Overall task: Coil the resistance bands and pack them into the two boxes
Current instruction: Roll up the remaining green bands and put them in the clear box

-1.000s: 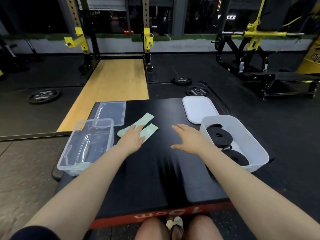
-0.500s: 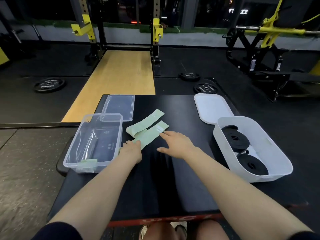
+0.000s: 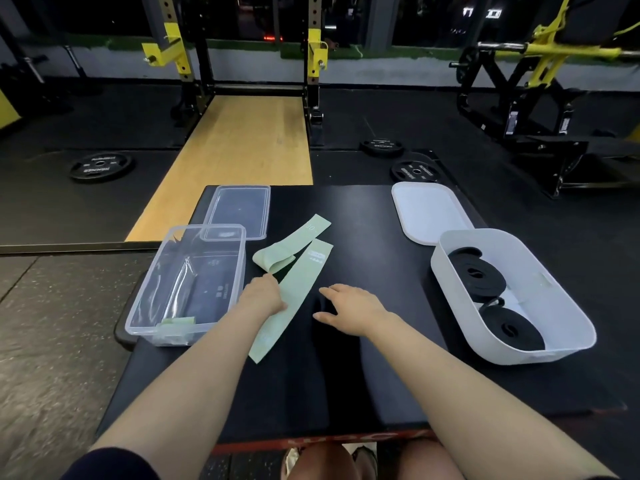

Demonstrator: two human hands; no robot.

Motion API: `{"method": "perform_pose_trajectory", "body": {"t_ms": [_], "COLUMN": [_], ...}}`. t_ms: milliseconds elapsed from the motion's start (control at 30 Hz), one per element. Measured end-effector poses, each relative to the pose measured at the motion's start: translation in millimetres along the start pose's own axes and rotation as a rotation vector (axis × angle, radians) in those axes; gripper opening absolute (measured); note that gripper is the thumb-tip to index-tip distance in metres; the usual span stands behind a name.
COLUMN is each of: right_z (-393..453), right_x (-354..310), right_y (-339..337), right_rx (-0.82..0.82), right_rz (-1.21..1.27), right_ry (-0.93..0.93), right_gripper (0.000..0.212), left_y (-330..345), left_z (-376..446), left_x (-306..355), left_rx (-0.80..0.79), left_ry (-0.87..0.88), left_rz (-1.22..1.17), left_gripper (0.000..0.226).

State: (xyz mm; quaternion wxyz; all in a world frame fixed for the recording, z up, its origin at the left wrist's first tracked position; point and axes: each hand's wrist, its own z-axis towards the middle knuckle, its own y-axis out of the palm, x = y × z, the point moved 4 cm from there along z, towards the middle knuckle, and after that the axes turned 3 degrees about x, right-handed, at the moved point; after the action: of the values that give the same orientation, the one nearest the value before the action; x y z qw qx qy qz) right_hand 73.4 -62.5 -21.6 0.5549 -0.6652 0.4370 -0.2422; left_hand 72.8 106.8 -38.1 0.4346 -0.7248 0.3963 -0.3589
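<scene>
Left hand (image 3: 264, 295) rests on the long pale-green flat resistance band (image 3: 294, 299), fingers hidden; grip cannot be told. Right hand (image 3: 349, 306) wide, fingers spread above the black desk (image 3: 363, 237). Band lies at centre; clear plastic box (image 3: 138, 313) at 9 o'clock, white plastic box (image 3: 571, 306) with black coiled bands (image 3: 476, 278) at 3 o'clock.

Dim indoor gym shot, lit from overhead, wide-angle warp at the edges.

Black mat (image 3: 346, 220) takes soft light with a faint sheen near the middle; forearms cast soft dark shadows on it. Background windows nearly black, small bright spots top right. White box (image 3: 568, 299) is the brightest patch. Rack posts bow outward. Slight softness and grain on the floor; centre fairly sharp.
</scene>
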Motion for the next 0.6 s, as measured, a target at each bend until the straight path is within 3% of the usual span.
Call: {"method": "perform_pose_trajectory", "body": {"t_ms": [67,233,600], "right_z": [-1.9,-2.2,-1.1], "right_x": [2.1,6.1,38.8], "right_y": [3.9,12.1,22.1], "right_rx": [-0.006,0.003,0.184], "right_rz": [0.024,0.140,0.504], "right_ry": [0.011,0.034,0.229], "right_gripper": [0.059,0.046,0.015], "left_y": [0.2,15.5,44.1], "left_z": [-2.0,-12.4,-34.7], "left_x": [0.5,18.2,52.4], "left_rx": [-0.003,-0.116,-0.165], "left_ry": [0.024,0.043,-0.079], "left_rz": [-0.071,-0.492,-1.184], "left_gripper": [0.022,0.017,0.011]}}
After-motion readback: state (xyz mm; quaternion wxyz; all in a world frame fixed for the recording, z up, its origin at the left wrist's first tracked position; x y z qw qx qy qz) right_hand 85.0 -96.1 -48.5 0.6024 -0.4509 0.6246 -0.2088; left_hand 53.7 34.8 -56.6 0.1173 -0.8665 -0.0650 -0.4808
